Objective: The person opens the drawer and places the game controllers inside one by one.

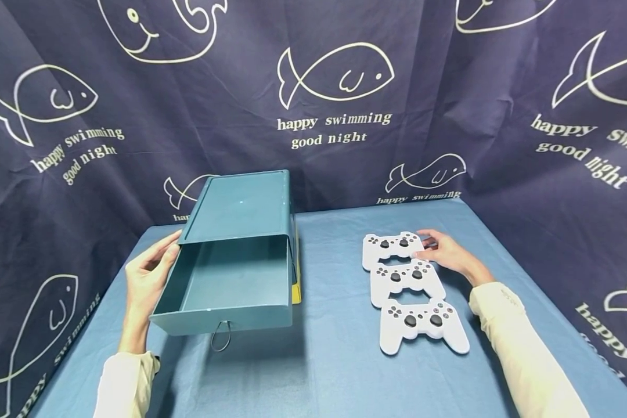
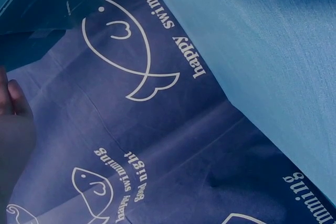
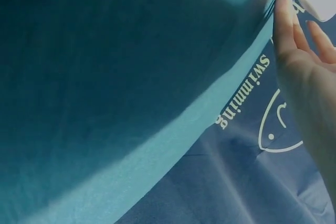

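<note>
A teal drawer box stands left of centre with its drawer pulled out toward me, showing a bare inside. A wire loop handle hangs from the drawer front. My left hand grips the box's left front edge, thumb in front and fingers at the side. On the right, three white game controllers lie in an overlapping column: a far one, a middle one and a near one. My right hand reaches the far controller's right end, fingers loosely extended and thumb beside its grip.
A blue cloth covers the table. Dark blue fabric with white fish drawings hangs behind and along both sides. A yellow piece shows along the box's right side. Open cloth lies between the box and the controllers.
</note>
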Tool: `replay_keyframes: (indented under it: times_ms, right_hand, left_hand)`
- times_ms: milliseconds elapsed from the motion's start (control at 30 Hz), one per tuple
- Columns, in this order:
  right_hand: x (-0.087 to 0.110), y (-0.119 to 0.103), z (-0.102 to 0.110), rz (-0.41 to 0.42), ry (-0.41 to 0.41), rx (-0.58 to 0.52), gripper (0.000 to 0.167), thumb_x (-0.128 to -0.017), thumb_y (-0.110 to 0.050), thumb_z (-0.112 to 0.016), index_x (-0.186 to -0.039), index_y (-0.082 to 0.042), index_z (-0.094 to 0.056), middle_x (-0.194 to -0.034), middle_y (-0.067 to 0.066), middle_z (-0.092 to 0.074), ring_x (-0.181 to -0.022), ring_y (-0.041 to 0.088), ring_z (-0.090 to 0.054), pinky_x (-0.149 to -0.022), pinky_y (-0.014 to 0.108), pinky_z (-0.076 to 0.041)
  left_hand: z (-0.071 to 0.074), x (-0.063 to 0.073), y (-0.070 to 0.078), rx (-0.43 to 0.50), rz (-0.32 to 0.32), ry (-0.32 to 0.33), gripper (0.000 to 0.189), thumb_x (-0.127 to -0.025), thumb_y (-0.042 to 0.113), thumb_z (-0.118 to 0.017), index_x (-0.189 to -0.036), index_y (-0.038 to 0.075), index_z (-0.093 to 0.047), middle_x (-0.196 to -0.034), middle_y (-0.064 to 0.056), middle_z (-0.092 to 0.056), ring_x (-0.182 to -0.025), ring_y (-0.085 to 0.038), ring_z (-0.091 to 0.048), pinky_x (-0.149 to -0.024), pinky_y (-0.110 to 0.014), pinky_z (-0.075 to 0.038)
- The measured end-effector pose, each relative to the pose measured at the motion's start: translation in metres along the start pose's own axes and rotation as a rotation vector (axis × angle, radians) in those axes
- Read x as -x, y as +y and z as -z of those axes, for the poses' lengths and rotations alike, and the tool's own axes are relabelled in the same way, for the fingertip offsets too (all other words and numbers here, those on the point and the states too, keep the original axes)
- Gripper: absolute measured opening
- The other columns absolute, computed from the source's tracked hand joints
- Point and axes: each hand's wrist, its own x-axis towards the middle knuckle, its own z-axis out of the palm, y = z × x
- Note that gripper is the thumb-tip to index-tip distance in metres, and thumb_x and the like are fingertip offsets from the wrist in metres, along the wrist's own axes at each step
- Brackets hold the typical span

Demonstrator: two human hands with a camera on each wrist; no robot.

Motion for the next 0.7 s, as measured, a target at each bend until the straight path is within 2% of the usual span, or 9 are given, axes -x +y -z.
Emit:
replay_keyframes:
  times_ms: [367,500,700]
  right_hand:
    - [-0.0059,0.0026,0.0032,0.004,-0.038,-0.007,0.069,-0.092,-0.015,-0.076,-0.146,0.013,-0.044,-0.124,0.031,-0.059,-0.108,0.036,-0.059,-0.084,0.026,-0.048]
    - [-0.0068,0.0025,0.003,-0.007,-0.052,-0.021,0.066,-0.092,-0.016,-0.076,-0.144,0.013,-0.048,-0.124,0.028,-0.06,-0.105,0.03,-0.059,-0.085,0.024,-0.047]
    - [-0.0075,-0.0001,0.0033,0.006,-0.055,-0.017,0.063,-0.092,-0.014,-0.076,-0.141,0.014,-0.05,-0.124,0.029,-0.061,-0.105,0.029,-0.06,-0.084,0.023,-0.047]
  left_hand:
    - [-0.0022,-0.0002,0.001,0.051,0.037,0.004,0.031,-0.096,-0.011,-0.065,-0.127,-0.009,-0.069,-0.101,0.007,-0.078,-0.082,-0.004,-0.067,-0.071,-0.015,-0.049]
    - [-0.0022,-0.0005,-0.0002,0.057,0.03,0.006,0.031,-0.096,-0.011,-0.065,-0.126,-0.01,-0.069,-0.101,0.006,-0.078,-0.082,-0.004,-0.067,-0.07,-0.015,-0.049]
    - [-0.0016,-0.0004,-0.0004,0.047,0.024,0.008,0.03,-0.096,-0.011,-0.064,-0.126,-0.009,-0.069,-0.098,0.007,-0.078,-0.079,-0.003,-0.066,-0.068,-0.015,-0.048]
